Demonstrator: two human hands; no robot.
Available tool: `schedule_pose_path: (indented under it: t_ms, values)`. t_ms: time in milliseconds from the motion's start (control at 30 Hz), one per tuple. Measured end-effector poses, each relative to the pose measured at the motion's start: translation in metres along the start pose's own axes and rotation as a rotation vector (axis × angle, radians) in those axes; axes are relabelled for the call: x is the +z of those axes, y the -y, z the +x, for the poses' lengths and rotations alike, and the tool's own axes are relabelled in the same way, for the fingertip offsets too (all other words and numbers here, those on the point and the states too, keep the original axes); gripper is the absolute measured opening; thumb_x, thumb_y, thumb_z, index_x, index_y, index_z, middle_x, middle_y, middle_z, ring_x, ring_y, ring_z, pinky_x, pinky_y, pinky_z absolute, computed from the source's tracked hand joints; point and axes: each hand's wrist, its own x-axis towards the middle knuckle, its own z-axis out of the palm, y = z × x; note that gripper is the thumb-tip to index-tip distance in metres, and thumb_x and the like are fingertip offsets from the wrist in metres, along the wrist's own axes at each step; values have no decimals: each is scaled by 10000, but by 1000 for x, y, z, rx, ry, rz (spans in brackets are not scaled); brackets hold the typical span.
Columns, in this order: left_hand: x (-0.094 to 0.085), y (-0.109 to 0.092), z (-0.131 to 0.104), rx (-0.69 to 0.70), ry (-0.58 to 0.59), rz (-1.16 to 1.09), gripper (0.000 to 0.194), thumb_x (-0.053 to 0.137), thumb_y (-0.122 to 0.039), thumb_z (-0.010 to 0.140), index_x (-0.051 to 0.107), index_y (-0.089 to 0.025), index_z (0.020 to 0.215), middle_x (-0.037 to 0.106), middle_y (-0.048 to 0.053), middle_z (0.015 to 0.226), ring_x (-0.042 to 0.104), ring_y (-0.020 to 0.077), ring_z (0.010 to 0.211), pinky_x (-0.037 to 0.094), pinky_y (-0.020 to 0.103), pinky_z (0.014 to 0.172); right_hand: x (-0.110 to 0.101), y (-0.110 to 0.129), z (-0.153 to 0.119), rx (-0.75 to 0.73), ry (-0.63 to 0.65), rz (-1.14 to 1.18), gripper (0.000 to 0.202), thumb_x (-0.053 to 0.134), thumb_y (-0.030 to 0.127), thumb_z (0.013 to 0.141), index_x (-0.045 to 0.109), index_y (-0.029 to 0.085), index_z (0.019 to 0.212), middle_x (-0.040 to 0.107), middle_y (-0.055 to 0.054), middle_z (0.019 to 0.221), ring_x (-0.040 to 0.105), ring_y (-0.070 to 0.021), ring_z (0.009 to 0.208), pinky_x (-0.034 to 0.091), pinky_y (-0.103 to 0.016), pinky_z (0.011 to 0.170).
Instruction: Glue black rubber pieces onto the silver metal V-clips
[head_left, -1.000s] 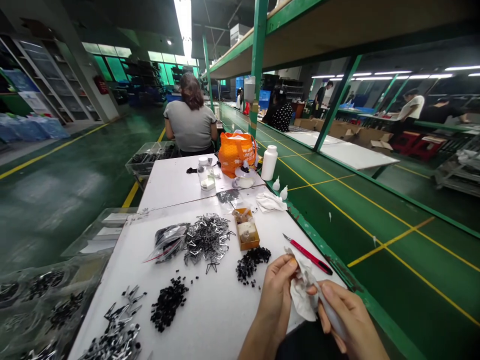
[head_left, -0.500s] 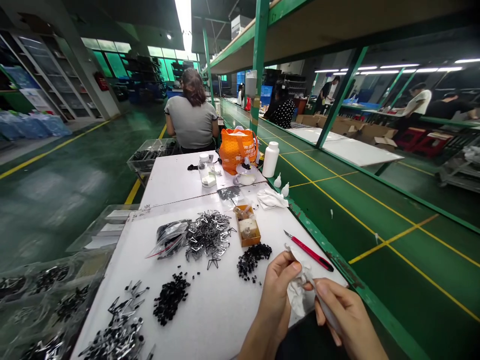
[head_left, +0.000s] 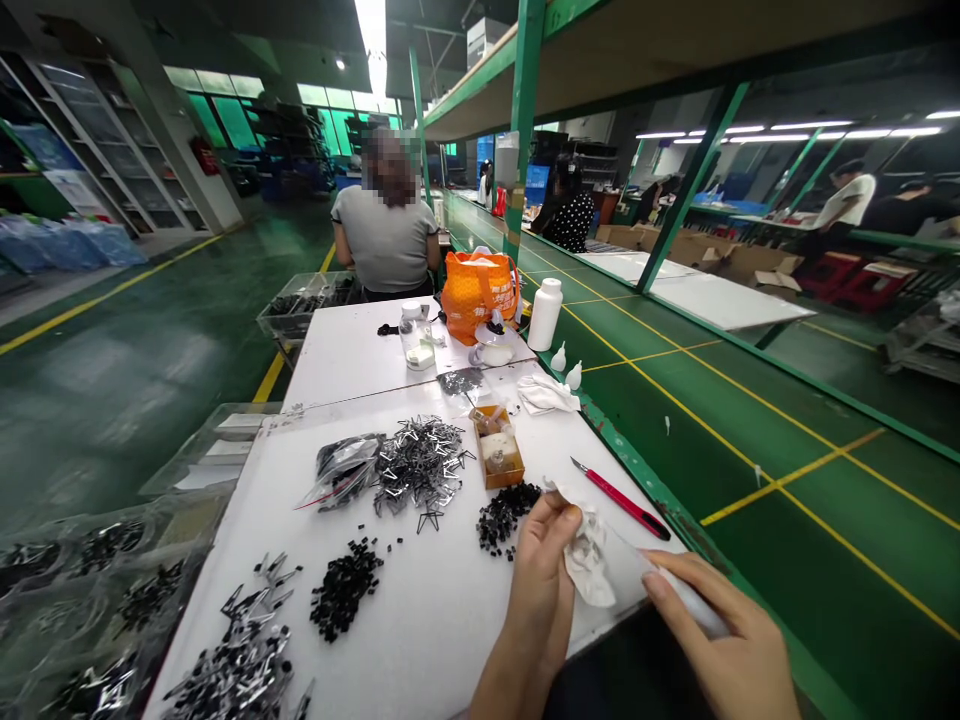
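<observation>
Above the table's right front corner, my left hand (head_left: 549,540) pinches a crumpled white tissue (head_left: 589,560) that hangs from its fingers. My right hand (head_left: 720,620) is wrapped round a smooth white squeeze bottle (head_left: 690,597), whose tapered end points left toward the tissue; the fingers partly cover it. The two hands are apart. Just beyond them lies a red craft knife (head_left: 621,498), blade pointing away to the left. A heap of small black caps (head_left: 506,520) is close to my left hand. Behind that heap stands an orange-brown open box (head_left: 499,447) with small containers in it.
Thin metal clips (head_left: 420,465) lie piled beside a plastic bag (head_left: 346,472). More black caps (head_left: 345,590) and capped clips (head_left: 236,650) lie front left. Farther back are a clear jar (head_left: 416,338), an orange bag (head_left: 480,297) and a white bottle (head_left: 545,315). A person (head_left: 386,235) sits ahead.
My hands have moved apart: the right drew back to the right with the squeeze bottle, off the tissue. The left shifted slightly left, still pinching the tissue.
</observation>
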Motion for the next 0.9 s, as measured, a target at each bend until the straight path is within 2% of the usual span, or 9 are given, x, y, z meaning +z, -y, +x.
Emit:
schedule_pose_path:
  t_ms: [100, 267, 367, 567, 733, 900]
  values:
    - [2, 10, -7, -14, 9, 14, 337, 1023, -348, 663, 798, -188, 855, 790, 31, 792, 749, 211, 796, 569, 358, 921, 6, 10, 5, -236, -95, -103, 105, 747, 348, 961, 819, 271, 969, 789, -2, 901, 751, -151, 778, 585, -197, 759]
    - [2, 15, -13, -12, 25, 41, 362, 1026, -382, 659, 797, -172, 845, 790, 50, 793, 747, 219, 782, 578, 366, 892, 13, 10, 4, -379, -162, -205, 88, 749, 267, 982, 776, 228, 1057, 741, -25, 920, 674, -165, 820, 534, -273, 784]
    - [2, 13, -14, 7, 30, 58, 357, 1021, -370, 665, 804, -172, 868, 788, 48, 820, 738, 215, 808, 572, 349, 875, 14, 6, 1, -386, -167, -208, 102, 767, 223, 967, 776, 231, 1068, 725, -31, 935, 650, -183, 837, 516, -312, 790]
    - [6, 16, -18, 72, 16, 90, 275, 974, -324, 737, 795, -177, 884, 783, 41, 889, 722, 205, 874, 543, 301, 860, 15, 1, -3, -318, -167, -233, 119, 785, 266, 946, 825, 276, 1058, 752, -48, 945, 666, -227, 835, 538, -366, 763]
    - [9, 19, -17, 94, -14, 79, 284, 889, -367, 812, 769, -204, 1011, 798, 52, 975, 744, 242, 965, 537, 351, 937, 15, -9, -7, -312, -130, -235, 131, 779, 278, 953, 831, 290, 1073, 756, -53, 946, 665, -237, 864, 537, -383, 791]
    - [7, 12, -11, 142, -66, 138, 278, 796, -389, 885, 704, -243, 1102, 785, 42, 1101, 719, 238, 1116, 506, 336, 991, 9, -9, -11, -243, -167, -209, 91, 800, 274, 935, 819, 277, 1024, 740, -52, 923, 649, -234, 845, 515, -380, 781]
